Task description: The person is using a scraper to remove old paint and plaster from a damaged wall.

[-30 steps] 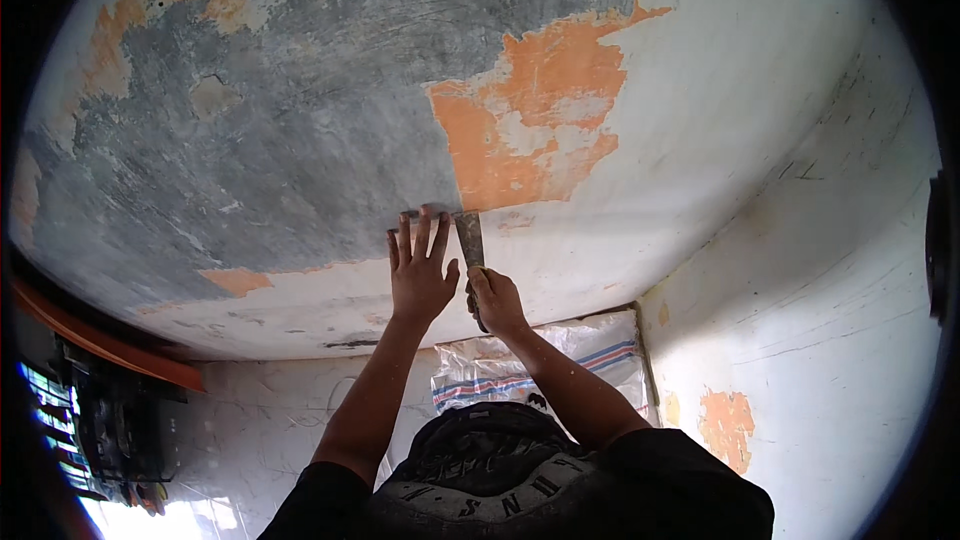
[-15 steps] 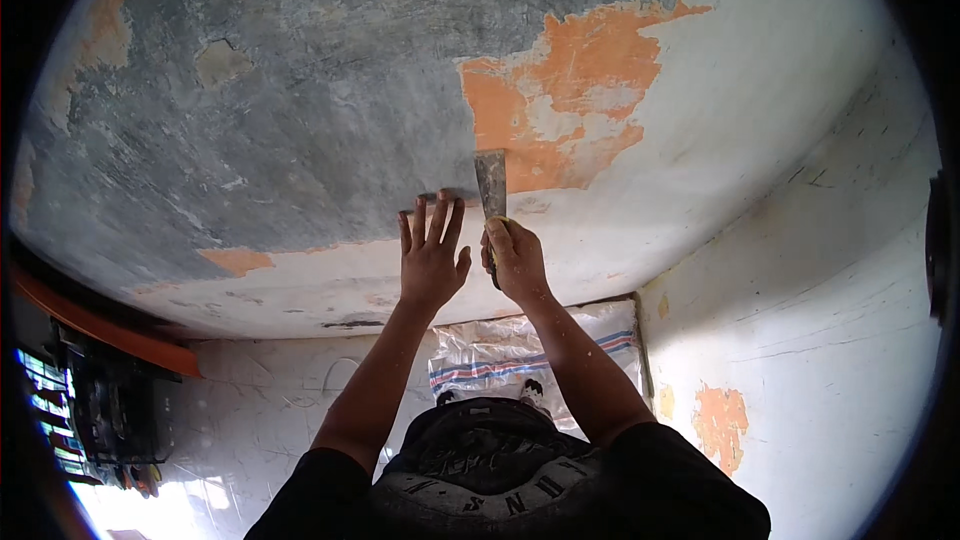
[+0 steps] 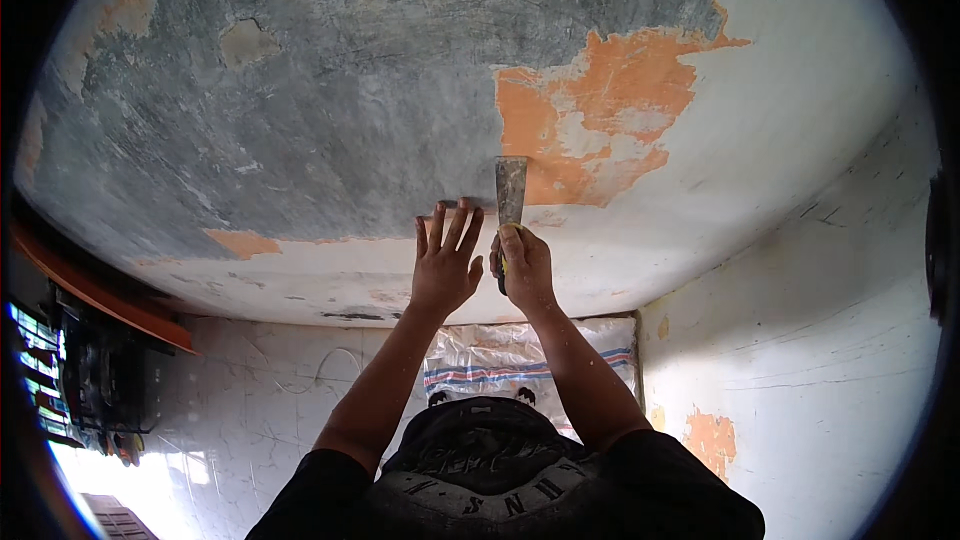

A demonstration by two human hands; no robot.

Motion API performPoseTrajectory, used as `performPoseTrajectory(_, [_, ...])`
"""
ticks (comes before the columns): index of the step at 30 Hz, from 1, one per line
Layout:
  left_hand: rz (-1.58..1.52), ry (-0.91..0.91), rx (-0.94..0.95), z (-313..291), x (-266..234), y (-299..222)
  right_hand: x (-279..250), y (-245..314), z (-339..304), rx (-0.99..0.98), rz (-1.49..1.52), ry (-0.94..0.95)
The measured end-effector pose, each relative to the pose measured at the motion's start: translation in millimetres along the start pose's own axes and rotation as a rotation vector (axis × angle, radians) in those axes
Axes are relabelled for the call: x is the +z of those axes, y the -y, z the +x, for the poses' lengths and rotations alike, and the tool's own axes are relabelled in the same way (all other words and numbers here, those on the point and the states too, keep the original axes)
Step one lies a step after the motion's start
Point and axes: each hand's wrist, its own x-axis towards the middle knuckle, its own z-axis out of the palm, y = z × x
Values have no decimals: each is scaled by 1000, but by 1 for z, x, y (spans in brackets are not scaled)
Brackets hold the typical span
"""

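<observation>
My right hand (image 3: 523, 262) is closed round the dark and yellow handle of a putty knife (image 3: 510, 188). The knife points up, and its worn metal blade meets the wall (image 3: 340, 130) where bare grey plaster borders a patch of orange paint (image 3: 545, 125). Just left of it, my left hand (image 3: 446, 265) lies against the wall with fingers spread and tips on the lower edge of the grey area. White paint (image 3: 590, 250) surrounds the orange patch to the right and below. Nothing is held in the left hand.
A striped plastic sheet (image 3: 480, 365) covers the floor by my feet. The side wall (image 3: 800, 340) on the right has a peeled orange spot (image 3: 711, 440). At the left are an orange ledge (image 3: 100, 290) and dark items (image 3: 110, 380) near a bright window.
The wall and both hands sit slightly farther right in the view. The putty knife's blade stands more upright at the left edge of the orange patch. My grip is unchanged.
</observation>
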Motion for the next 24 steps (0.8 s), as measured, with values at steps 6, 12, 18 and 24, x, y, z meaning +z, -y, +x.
performPoseTrajectory(6, [-23,-14,10,1,5,-2,-23,-52,-28,134,-110,-28])
performPoseTrajectory(12, [-18,-8,9,0,5,1,-7,-33,-25,196,-51,-43])
performPoseTrajectory(18, [-2,8,6,1,-1,-1,-8,24,6,-31,-12,-49])
performPoseTrajectory(24, [-15,2,3,1,3,-4,-26,-47,-29,138,-96,-37])
